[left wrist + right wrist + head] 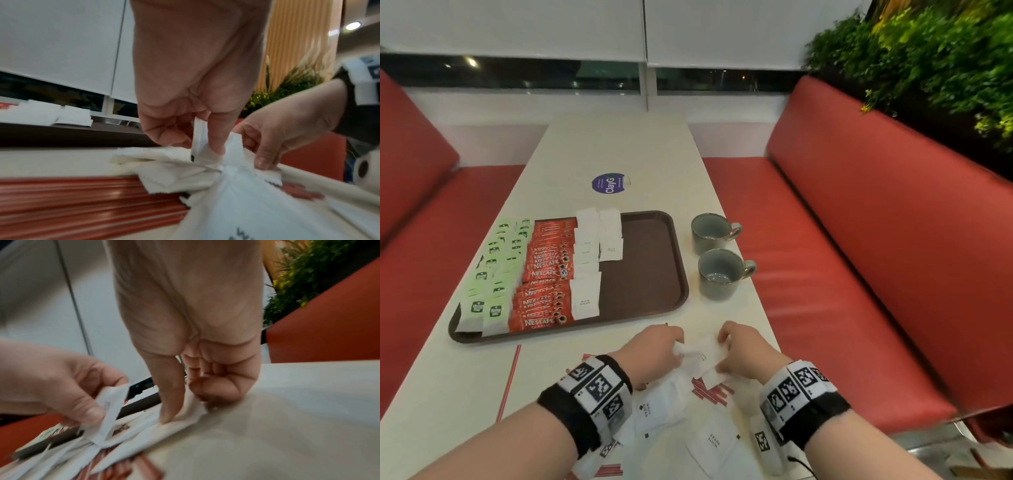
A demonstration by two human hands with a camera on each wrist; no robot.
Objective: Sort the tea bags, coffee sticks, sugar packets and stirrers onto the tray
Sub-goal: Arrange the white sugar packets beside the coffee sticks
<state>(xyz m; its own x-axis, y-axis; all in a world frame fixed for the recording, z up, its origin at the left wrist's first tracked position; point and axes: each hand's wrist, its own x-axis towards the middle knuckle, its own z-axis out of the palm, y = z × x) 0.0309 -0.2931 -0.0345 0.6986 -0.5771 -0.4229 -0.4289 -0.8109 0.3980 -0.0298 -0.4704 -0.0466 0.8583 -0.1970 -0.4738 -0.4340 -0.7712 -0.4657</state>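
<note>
both hands work the loose pile of sugar packets (702,356) at the near edge of the counter (616,150), just short of the tray (650,260). the left hand (654,349) pinches one white packet between thumb and fingers, held upright in the left wrist view; the right hand (739,349) has its thumb and curled fingers closed on another packet at the pile's right edge. to do this step well, i would lift one packet clear before moving, so the neighbours do not drag along, then lay it flat beside the white rows already on the tray.

counts: two grey cups (717,257) stand right of the tray. one tray. sugar on the tray sits in two columns, roughly nine packets; the overlapping tea bags (496,270) and coffee sticks (544,274) i cannot count exactly. one red stirrer (512,373) lies apart; more sit bundled under the pile.
</note>
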